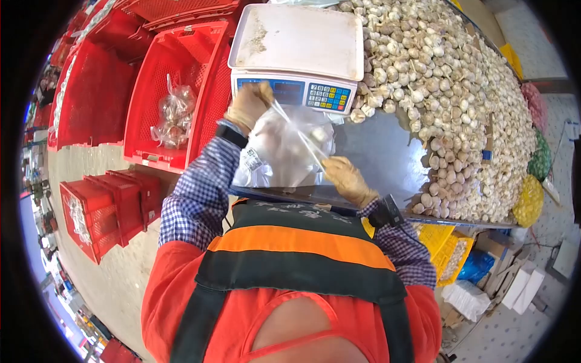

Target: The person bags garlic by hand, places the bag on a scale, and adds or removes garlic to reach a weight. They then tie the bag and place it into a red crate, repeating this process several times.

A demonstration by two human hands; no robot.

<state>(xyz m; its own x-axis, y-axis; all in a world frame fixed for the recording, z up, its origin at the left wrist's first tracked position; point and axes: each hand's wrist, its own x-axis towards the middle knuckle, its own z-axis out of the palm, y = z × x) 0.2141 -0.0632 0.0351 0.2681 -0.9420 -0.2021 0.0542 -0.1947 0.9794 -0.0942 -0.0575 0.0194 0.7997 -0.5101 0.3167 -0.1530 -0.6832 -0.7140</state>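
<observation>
A translucent plastic bag (270, 158) with a printed label lies at the table's front edge, and pale round shapes, probably garlic bulbs, show faintly through it. The bag's top is pulled into a taut white strip between my gloved hands. My left hand (249, 106) is closed on the upper end, in front of the scale's panel. Lower down and to the right, my right hand (347, 180) is closed on the other end. Just beyond the bag stands a digital scale (296, 39), its pan dusted with dirt.
A large heap of garlic bulbs (448, 91) covers the right of the metal table (378, 151). A red crate (142, 115) on the left holds filled bags (175, 115). More red crates (112, 209) stand on the floor. Yellow crates (445, 248) are below the table at right.
</observation>
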